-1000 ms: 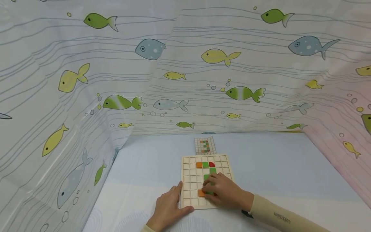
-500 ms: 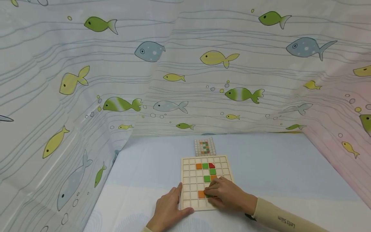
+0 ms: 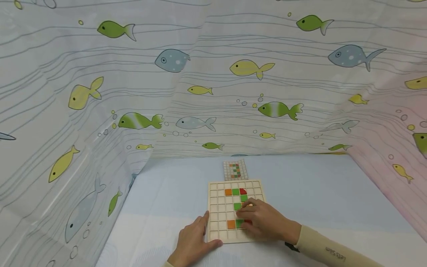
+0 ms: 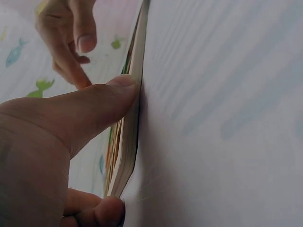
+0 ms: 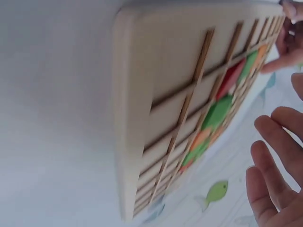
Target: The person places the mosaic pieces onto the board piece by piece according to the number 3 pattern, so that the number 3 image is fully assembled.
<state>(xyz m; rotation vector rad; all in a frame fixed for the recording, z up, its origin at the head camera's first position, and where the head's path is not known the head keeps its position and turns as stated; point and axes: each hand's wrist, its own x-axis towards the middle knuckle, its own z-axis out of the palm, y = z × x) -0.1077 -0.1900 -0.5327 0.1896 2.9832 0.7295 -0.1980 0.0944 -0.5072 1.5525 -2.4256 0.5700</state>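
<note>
A pale wooden grid board [image 3: 218, 207] lies on the table. My left hand [image 3: 193, 237] rests at its near-left corner, thumb along the front edge and a finger against the left side; the left wrist view shows the thumb [image 4: 106, 99] on the rim. Over the board's right part hovers my right hand [image 3: 263, 218], fingers loosely bent with nothing between them in the right wrist view. Coloured tiles sit in the grid: an orange tile [image 3: 228, 192], a green tile [image 3: 235, 191] and a red rounded tile [image 3: 243, 191] farther back, another orange tile [image 3: 231, 224] nearer me. The hand hides some tiles.
Just behind the board lies a small pattern card [image 3: 235, 170] printed with a coloured grid. A fish-printed sheet [image 3: 220, 104] rises as walls at the back and sides. Pale blue cloth [image 3: 307, 185] covers the table.
My right hand has drawn slightly away from the near tile row, uncovering more of its green and red tiles. The left hand stays at the corner.
</note>
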